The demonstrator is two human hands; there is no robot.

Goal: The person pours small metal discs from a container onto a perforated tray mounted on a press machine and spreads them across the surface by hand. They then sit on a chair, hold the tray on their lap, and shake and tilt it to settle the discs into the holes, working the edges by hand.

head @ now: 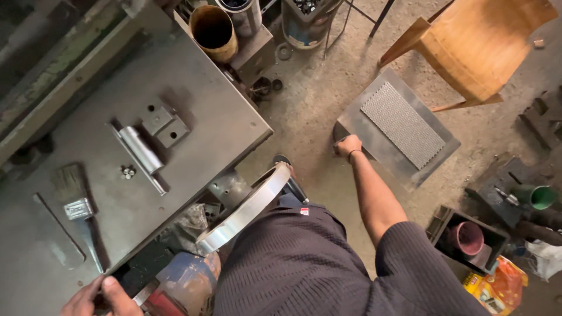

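Note:
My right hand [348, 146] reaches down to the floor and grips the near left corner of a flat grey metal plate [380, 140] with a perforated mesh patch [402, 124] in its middle. My left hand [98, 297] is at the bottom left, closed on the front edge of the grey metal worktable [199, 117]. A shiny metal ring [246, 209] stands against the table's side, close to my knee.
On the table lie a paintbrush [73, 199], a metal die block with a shiny bar [143, 153] and small nuts [127, 172]. A wooden chair [474, 47] stands beyond the plate. Cans [213, 30], a green cup [541, 196], a box with a pink cup [468, 237] and scrap crowd the floor.

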